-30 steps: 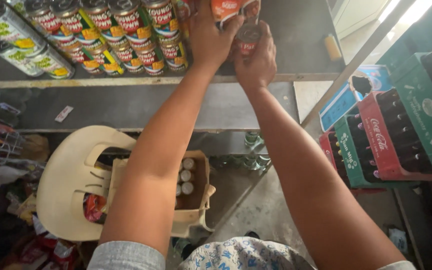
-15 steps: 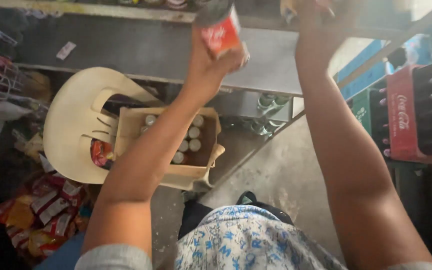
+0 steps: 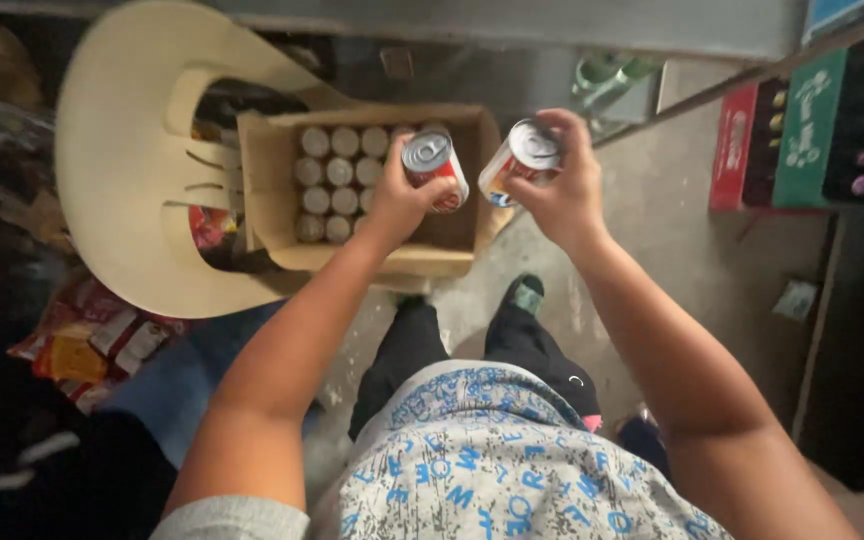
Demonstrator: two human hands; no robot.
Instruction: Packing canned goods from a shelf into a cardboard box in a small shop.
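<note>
- The left hand [image 3: 399, 200] is gripping a red can [image 3: 434, 167] with a silver top, fingers wrapped around its lower side, holding it tilted just above the open cardboard box [image 3: 272, 180].
- The right hand [image 3: 562, 190] is clutching a second can [image 3: 519, 160], same silver lid, with red and a bit of yellow and blue on the side. Fingers are curled over the far edge of the lid, and the can is leaning toward the other one.
- The two cans are sitting near each other in the air, not touching as far as I can see, right over the box's right half.
- The box is resting on the seat of a cream plastic chair [image 3: 122, 170], and it's about half full: rows of can tops [image 3: 337, 180] are packed into its left side, while the right side is showing bare cardboard.
- Below the hands the person's dark trousers and a green shoe [image 3: 526, 294] are showing on the grey concrete floor [image 3: 672, 230].
- Over on the right, red and green bottle crates [image 3: 807, 130] are standing upright with dark bottles inside.
- On the left, under the chair, a pile of colourful snack packets [image 3: 82, 345] is lying around.
</note>
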